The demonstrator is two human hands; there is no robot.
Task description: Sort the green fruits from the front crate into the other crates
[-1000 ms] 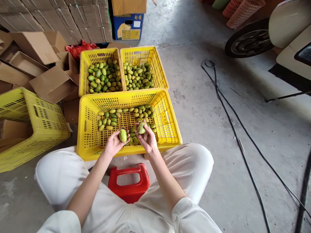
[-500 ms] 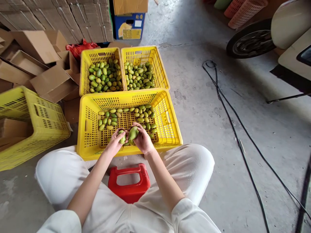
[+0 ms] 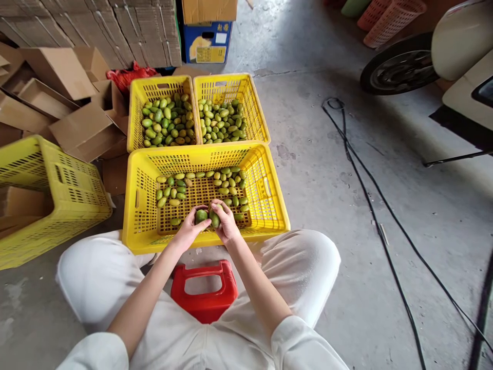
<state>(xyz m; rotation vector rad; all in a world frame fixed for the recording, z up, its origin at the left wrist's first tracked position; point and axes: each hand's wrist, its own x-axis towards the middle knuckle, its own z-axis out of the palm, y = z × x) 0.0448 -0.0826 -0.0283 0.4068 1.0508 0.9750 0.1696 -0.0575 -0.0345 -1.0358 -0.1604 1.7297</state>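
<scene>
My left hand [image 3: 189, 231] grips a green mango [image 3: 201, 216] over the near edge of a large yellow crate [image 3: 142, 226]. My right hand [image 3: 226, 224] holds a second green mango [image 3: 214, 219], pressed close against the first. Both hands meet just above the crate's front wall. Several small green mangoes [image 3: 215, 181] lie scattered on the crate's floor beyond my fingers.
Two smaller yellow crates [image 3: 134, 118] [image 3: 254, 110] full of green mangoes stand behind the big one. A tipped yellow crate [image 3: 54, 200] and cardboard boxes [image 3: 57, 72] are at left. A red stool [image 3: 204, 295] is under me. Black cables [image 3: 370, 195] and a scooter wheel [image 3: 396, 67] are at right.
My hands, held apart with one mango each a second ago, have come together and sunk slightly toward the crate's front wall.
</scene>
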